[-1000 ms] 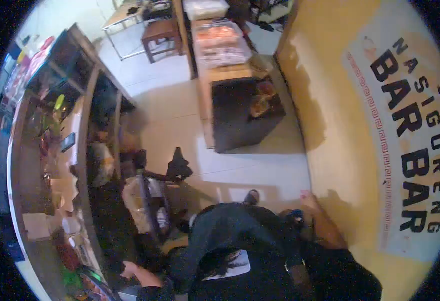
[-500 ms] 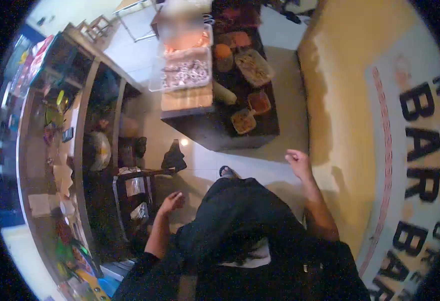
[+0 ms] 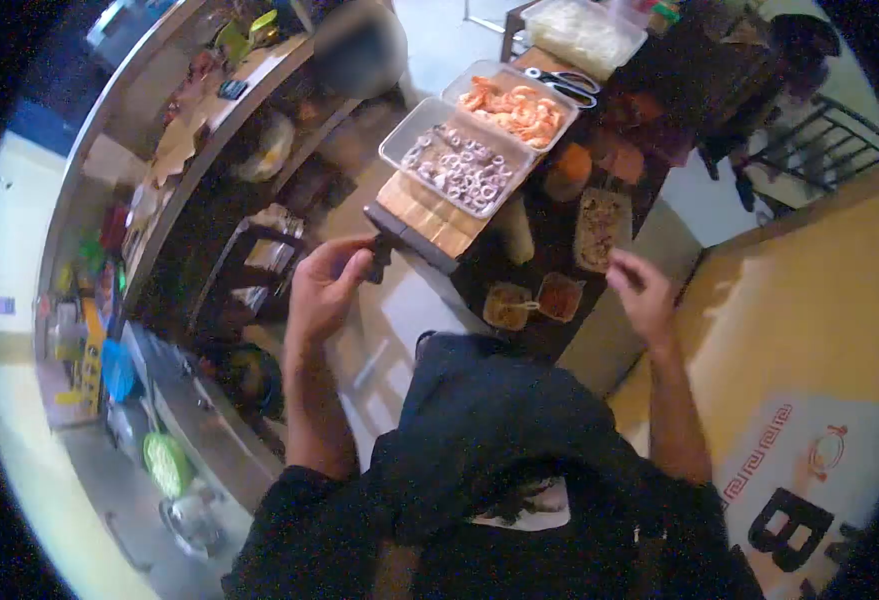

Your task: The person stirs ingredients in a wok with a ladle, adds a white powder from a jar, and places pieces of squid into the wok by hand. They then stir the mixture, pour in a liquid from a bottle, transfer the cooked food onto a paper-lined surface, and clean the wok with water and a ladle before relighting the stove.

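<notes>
Close to the near left corner of the wooden board (image 3: 429,215) is my left hand (image 3: 329,285), fingers curled with thumb near fingertips; whether it holds anything is unclear. My right hand (image 3: 644,295) hovers by a container of chopped food (image 3: 600,230), its fingers bent and apart, holding nothing visible. On the board stand a clear tub of sliced rings (image 3: 459,165) and a tub of orange shrimp (image 3: 514,110), with scissors (image 3: 564,85) behind. Two small tubs, one of red food (image 3: 559,297) and one of brownish food (image 3: 507,306), sit at the counter's near end.
A tub of white strips (image 3: 584,35) stands at the back. Shelves (image 3: 189,140) run along the left, above a dark stool (image 3: 249,250). A metal sink area (image 3: 149,500) is at lower left. A yellow wall (image 3: 759,330) with a banner (image 3: 809,480) is on the right.
The view has turned and come closer to the counter. Both hands are raised toward it, and the shrimp tub and scissors now show clearly. A blurred person at the back has moved left in view.
</notes>
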Demonstrator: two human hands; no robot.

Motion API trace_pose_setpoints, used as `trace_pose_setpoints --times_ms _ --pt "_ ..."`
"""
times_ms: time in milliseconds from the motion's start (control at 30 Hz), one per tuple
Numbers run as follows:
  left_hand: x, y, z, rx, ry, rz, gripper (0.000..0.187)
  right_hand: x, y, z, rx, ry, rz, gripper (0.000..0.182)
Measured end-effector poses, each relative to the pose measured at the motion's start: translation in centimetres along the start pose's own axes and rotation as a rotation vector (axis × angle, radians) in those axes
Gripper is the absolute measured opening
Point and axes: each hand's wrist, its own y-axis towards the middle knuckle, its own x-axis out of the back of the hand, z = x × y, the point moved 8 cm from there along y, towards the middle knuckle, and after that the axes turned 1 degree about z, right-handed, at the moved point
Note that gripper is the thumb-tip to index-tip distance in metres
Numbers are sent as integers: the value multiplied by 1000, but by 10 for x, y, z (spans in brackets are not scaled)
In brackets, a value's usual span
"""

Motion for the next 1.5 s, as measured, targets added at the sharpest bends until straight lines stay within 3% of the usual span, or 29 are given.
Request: trace_pose_setpoints --times_ms 33,67,133,200,300,367,433,533,633,800,867,900,967,1000,1033,1100,1133,1300,1367,1433,1500 --pt "1 -6 -2 -28 -124 -155 24 4 17 20 0 16 28 25" --pt "-3 -8 -6 -97 -48 -233 21 7 41 56 37 14 92 25" --pt "-11 -5 -22 -226 226 -232 21 3 87 100 110 -7 167 25" --pt "-14 8 -31 -341 379 -230 21 -7 113 140 399 -110 104 23" --pt "-3 41 -23 -333 330 -254 30 -42 148 153 258 -71 148 21" --pt "-1 59 -36 -528 586 -314 40 -74 164 159 333 -115 68 21" --pt "4 83 -27 -463 523 -214 50 -120 176 174 369 -216 239 25" --pt "-1 109 -25 -621 697 -47 46 -174 199 155 223 -415 342 27" --pt "-5 120 -25 -724 708 93 42 -196 203 151 139 -586 362 24" --pt "0 125 -27 -763 590 188 36 -176 195 158 24 -606 262 21" --pt "-1 125 -25 -756 563 183 37 -153 188 147 -122 -337 212 21" --pt "-1 124 -24 -748 548 171 38 -149 184 141 -131 -343 209 21" --pt "2 123 -28 -746 521 150 37 -144 178 141 -16 -116 188 19" --pt "5 124 -32 -739 505 119 36 -148 172 136 -206 -31 308 20" --pt "5 128 -36 -747 503 129 36 -146 169 137 -212 -30 296 20" --pt "7 138 -51 -774 319 148 38 -149 157 135 -334 279 333 23" --pt "3 146 -58 -638 180 263 39 -148 155 143 -324 321 340 22" --pt "-27 163 -75 -577 345 462 41 -137 152 151 -321 319 293 20" --pt "-28 171 -74 -609 309 456 38 -128 151 142 -307 298 250 20" --pt "-21 177 -67 -496 272 435 33 -118 145 130 -316 276 182 19" --pt "0 181 -67 -656 342 267 35 -114 143 121 -265 210 149 18"
